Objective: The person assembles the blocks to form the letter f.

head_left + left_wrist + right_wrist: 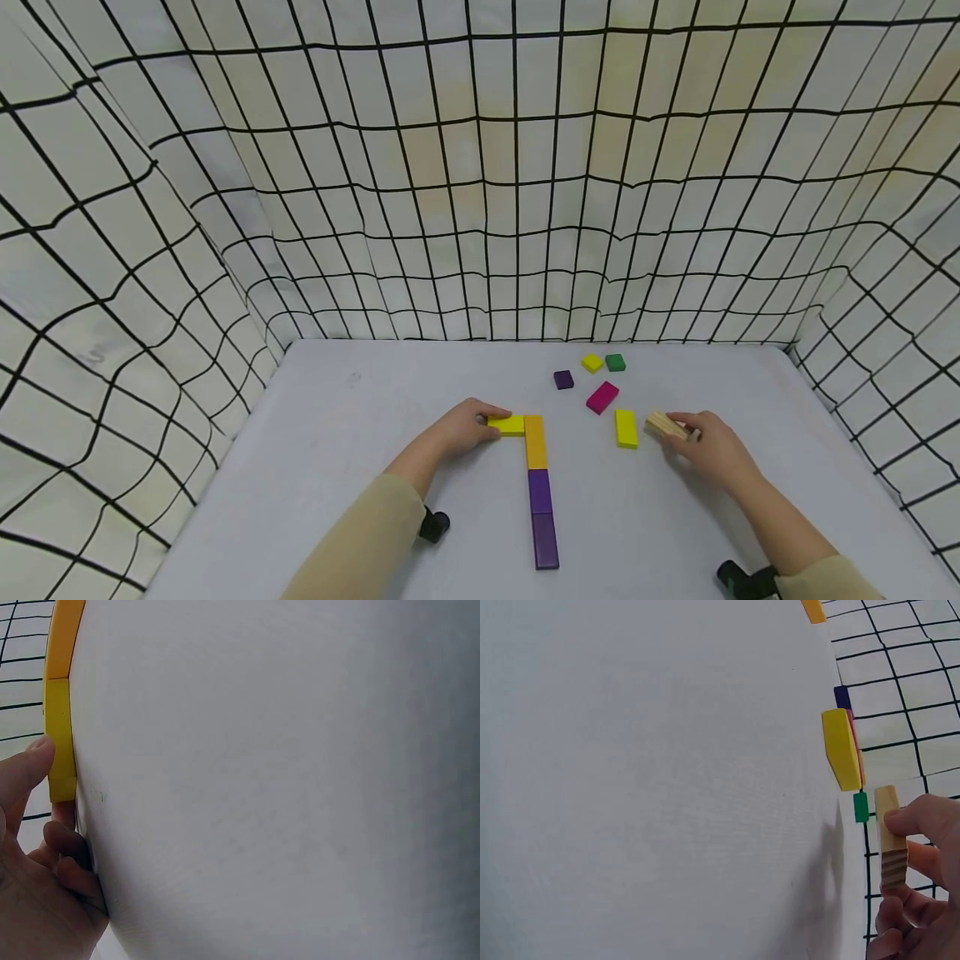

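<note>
My left hand [462, 427] pinches the left end of a yellow block [512, 426] lying on the table. That block's right end meets the top of an orange block [536, 442], forming a corner. Two purple blocks [540, 492] continue the line toward me, end to end. In the left wrist view the thumb presses on the yellow block [60, 727] beside the orange block [64, 637]. My right hand [712, 446] holds a plain wooden block [666, 425] between thumb and fingers; the right wrist view shows the grain on the wooden block's end [892, 840].
Left of the right hand lies another yellow block [626, 428]. Behind it are a magenta block [602, 397], a small dark purple block [563, 380], a small yellow block [592, 362] and a green block [615, 362]. White walls with a black grid [516, 208] surround the white table [337, 433].
</note>
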The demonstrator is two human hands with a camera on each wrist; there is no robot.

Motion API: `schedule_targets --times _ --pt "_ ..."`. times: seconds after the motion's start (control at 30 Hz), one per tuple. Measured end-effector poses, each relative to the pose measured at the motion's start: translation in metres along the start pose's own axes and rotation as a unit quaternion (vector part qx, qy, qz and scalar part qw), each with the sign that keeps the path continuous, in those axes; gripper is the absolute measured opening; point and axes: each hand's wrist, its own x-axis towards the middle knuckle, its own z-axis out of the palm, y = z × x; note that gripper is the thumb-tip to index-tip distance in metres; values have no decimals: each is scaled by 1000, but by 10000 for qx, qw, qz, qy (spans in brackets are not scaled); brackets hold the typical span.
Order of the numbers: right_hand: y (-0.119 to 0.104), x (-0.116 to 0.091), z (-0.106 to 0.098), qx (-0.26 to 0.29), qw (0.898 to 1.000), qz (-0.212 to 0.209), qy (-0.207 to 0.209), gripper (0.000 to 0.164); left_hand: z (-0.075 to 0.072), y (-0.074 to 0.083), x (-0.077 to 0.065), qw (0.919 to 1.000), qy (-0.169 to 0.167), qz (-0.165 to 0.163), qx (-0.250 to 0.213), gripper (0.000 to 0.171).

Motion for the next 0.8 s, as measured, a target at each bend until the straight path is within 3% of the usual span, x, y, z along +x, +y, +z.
schedule_targets --times 0.37,0.6,0.8 --pt "-17 14 6 175 9989 -429 -53 43 0 -2 2 10000 11 9 54 33" --pt "-41 26 14 275 9949 -932 -273 41 1 -1 2 10000 9 -29 37 33" --pt "-66 36 27 3 9910 -1249 -472 41 2 -2 2 9999 36 -66 87 33"
